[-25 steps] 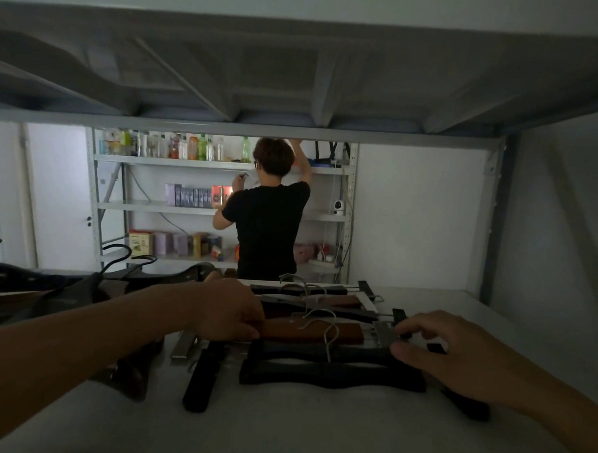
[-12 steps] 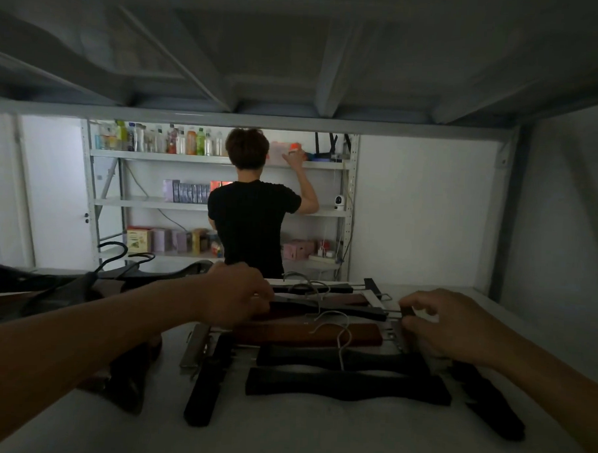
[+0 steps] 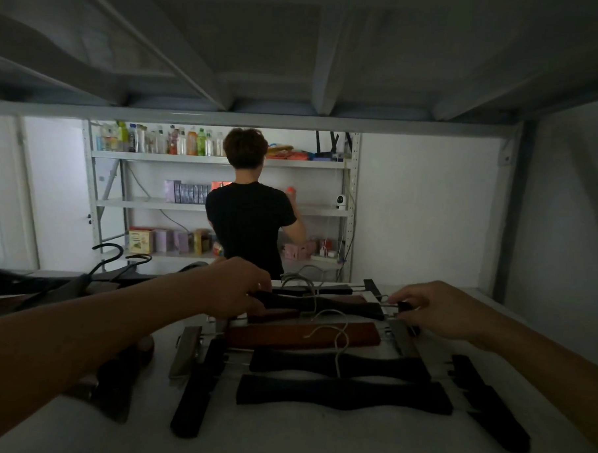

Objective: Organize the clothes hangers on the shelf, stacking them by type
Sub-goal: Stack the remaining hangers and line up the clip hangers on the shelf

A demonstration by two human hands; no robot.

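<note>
Dim shelf (image 3: 298, 442) is spread with clip hangers, and a dark hanger (image 3: 321, 304) at the back is gripped at both ends by left hand (image 3: 240, 289) and right hand (image 3: 424, 307), fingers (image 3: 399, 297) curled; it is best lifted level so hooks are not snagged.

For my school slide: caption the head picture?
Two hands grip a dark wooden clip hanger on a white shelf.

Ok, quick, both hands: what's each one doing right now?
Left hand: fingers curled round the left end of a dark clip hanger.
Right hand: pinching that hanger's right end.
</note>
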